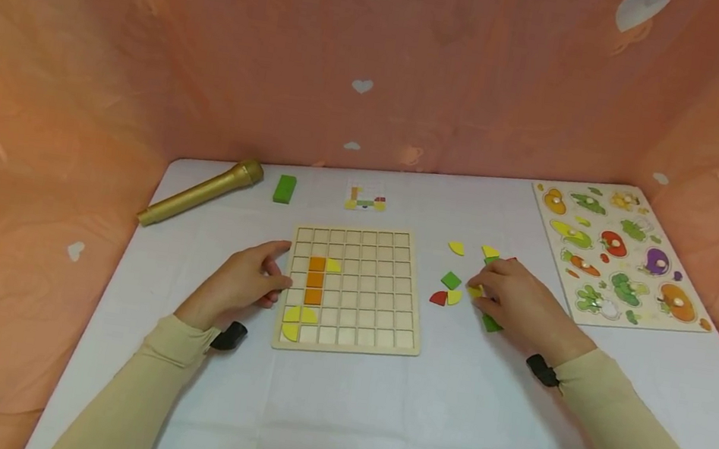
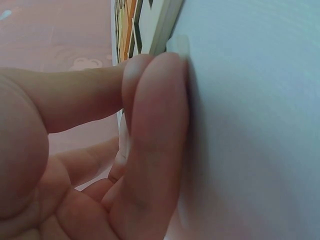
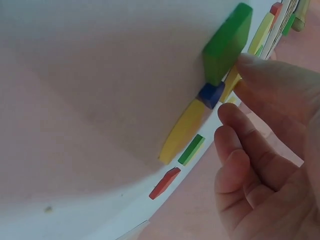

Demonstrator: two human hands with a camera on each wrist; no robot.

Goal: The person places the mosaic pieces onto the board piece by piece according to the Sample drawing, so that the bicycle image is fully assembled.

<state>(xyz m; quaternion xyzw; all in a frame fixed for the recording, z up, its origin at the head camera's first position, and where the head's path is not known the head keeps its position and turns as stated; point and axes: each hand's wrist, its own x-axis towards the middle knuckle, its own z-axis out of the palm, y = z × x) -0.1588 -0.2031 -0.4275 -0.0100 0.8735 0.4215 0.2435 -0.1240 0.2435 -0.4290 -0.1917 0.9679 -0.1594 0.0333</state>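
Note:
In the head view my left hand (image 1: 246, 279) lies at the left edge of a wooden grid board (image 1: 341, 352), its fingertips close to the rim. Orange squares (image 1: 315, 280) and yellow quarter-circles (image 1: 290, 331) fill some cells. Right of the board, my right hand (image 1: 521, 305) reaches into loose tiles. Its thumb and index finger pinch a yellow piece (image 3: 231, 80), partly hidden by them. Around it lie a green tile (image 3: 227, 45), a small blue piece (image 3: 211, 95), another yellow piece (image 3: 182, 130) and a red piece (image 3: 164, 183).
A picture card (image 1: 366, 196) lies behind the board. Left of it are a green block (image 1: 285, 189) and a gold microphone (image 1: 201, 193). A vegetable puzzle board (image 1: 623, 262) occupies the right side. Loose green (image 1: 451, 280) and red (image 1: 438, 298) tiles lie between the grid board and my right hand.

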